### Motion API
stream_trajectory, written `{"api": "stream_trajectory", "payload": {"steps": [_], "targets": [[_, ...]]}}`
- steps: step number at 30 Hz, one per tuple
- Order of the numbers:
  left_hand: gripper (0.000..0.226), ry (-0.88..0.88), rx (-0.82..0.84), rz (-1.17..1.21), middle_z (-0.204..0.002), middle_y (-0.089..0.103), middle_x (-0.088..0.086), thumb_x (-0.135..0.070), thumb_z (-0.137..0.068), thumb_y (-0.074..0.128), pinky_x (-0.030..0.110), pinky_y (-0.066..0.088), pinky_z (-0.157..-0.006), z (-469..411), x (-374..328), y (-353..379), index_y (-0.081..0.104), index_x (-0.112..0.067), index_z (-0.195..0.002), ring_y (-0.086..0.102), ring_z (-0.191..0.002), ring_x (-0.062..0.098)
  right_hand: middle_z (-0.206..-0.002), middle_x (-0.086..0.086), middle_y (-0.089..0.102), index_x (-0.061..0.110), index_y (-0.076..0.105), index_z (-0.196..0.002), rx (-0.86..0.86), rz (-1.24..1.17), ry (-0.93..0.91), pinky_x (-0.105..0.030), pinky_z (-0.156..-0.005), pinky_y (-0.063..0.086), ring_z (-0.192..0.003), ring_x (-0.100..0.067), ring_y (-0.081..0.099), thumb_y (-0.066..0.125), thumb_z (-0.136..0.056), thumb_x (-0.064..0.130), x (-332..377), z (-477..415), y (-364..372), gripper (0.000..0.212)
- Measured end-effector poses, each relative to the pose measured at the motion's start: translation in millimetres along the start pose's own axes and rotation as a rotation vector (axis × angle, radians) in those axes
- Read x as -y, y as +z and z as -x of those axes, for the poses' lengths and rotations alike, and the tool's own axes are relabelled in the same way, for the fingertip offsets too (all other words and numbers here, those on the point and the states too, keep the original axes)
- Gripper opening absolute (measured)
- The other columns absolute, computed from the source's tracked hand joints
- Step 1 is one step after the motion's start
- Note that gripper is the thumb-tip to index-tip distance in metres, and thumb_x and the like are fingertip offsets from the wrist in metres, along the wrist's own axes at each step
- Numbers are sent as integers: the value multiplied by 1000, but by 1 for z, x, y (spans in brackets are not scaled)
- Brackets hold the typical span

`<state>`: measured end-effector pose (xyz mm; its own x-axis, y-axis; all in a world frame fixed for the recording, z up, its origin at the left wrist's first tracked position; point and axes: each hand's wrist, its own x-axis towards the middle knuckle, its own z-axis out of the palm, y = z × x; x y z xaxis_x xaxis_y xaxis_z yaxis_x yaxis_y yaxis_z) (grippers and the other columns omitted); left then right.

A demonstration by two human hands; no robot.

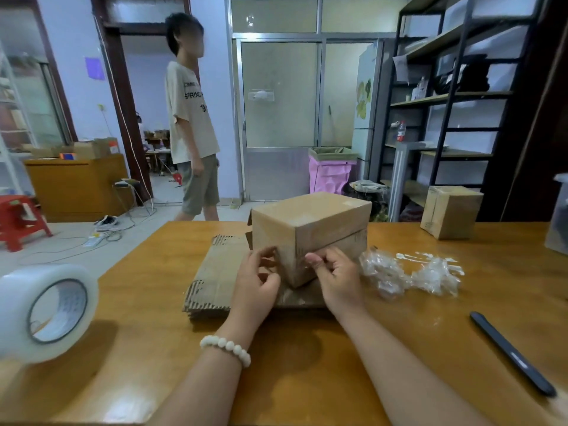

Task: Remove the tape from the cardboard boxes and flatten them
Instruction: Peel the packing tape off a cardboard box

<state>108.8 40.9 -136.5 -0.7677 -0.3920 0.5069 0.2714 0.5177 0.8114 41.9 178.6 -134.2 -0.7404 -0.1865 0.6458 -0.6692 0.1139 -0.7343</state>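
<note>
Our left hand and right hand met at the near corner of the closed cardboard box, which stood on flattened cardboard under both wrists. The right thumb pressed the box's face against curled fingers. The left fingers curled at the adjoining face. We could not tell whether either pinched tape. Crumpled clear tape lay just right of the right hand, a black pen nearer us on that side. A tape roll sat well left of the left hand.
</note>
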Motion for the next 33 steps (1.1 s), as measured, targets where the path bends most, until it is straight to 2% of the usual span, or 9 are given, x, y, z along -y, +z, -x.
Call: {"api": "stream_trajectory", "payload": {"steps": [3, 7, 13, 20, 23, 26, 28, 30, 33], "targets": [[23, -143, 29, 48, -94, 66, 1, -2, -93, 52, 13, 49, -65, 1, -6, 0, 62, -23, -94, 63, -88, 14, -86, -2, 66, 25, 66, -74, 51, -133, 175, -22, -77, 50, -84, -7, 60, 62, -89, 22, -3, -1, -4, 16], [19, -435, 81, 393, -91, 70, 9, 0, -95, 49, 19, 54, -65, -6, -11, -4, 66, -9, -94, 70, -79, 12, -91, -9, 69, 7, 70, -86, 99, -406, 374, -28, -83, 56, -86, -14, 64, 63, -87, 13, 2, -2, -4, 10], [19, -612, 153, 844, -96, 75, 11, -3, -98, 47, 20, 58, -63, -8, -15, -14, 62, -2, -109, 73, -86, 17, -89, 2, 73, 21, 75, -78, 112, -401, 344, -36, -92, 52, -96, -18, 66, 70, -73, 29, -3, -2, -3, 11], [18, -625, 122, 1000, -96, 73, 11, -5, -96, 50, 20, 57, -61, -10, -12, -17, 62, -2, -109, 72, -84, 16, -94, 11, 70, 28, 75, -83, 212, -230, 267, -25, -89, 49, -94, -2, 63, 69, -76, 37, -2, 2, -4, 13], [14, -618, 34, 976, -93, 68, 9, -6, -95, 53, 18, 55, -57, -11, -12, -13, 63, -5, -106, 67, -75, 12, -88, 9, 70, 20, 74, -85, 216, -212, 271, -14, -78, 48, -85, 4, 61, 66, -86, 23, 1, 3, 0, 8], [19, -574, -143, 946, -106, 60, 8, -8, -95, 56, 22, 54, -62, -14, -10, -10, 58, -12, -114, 61, -80, 13, -84, 5, 72, 24, 71, -80, 135, -274, 336, -33, -88, 51, -92, -14, 64, 61, -90, 29, 0, 3, 1, 15], [38, -487, -250, 734, -127, 49, 5, -14, -95, 59, 26, 50, -77, -17, -8, -11, 47, -18, -131, 57, -103, 16, -86, 3, 72, 22, 69, -81, 88, -322, 363, -42, -92, 49, -96, -22, 64, 56, -93, 31, 1, 1, -2, 19], [57, -421, -249, 583, -138, 39, 0, -23, -95, 61, 26, 44, -88, -18, -4, -12, 34, -23, -145, 45, -123, 17, -87, -1, 69, 13, 66, -84, 62, -380, 368, -43, -93, 49, -94, -24, 63, 51, -96, 29, 4, 0, -4, 24], [52, -371, -152, 472, -132, 46, -4, -32, -93, 63, 34, 47, -94, -15, 2, -8, 37, -29, -138, 48, -118, 16, -82, -2, 63, 12, 59, -81, 53, -466, 357, -37, -88, 48, -87, -20, 59, 42, -99, 26, 12, -1, -8, 28]]}}
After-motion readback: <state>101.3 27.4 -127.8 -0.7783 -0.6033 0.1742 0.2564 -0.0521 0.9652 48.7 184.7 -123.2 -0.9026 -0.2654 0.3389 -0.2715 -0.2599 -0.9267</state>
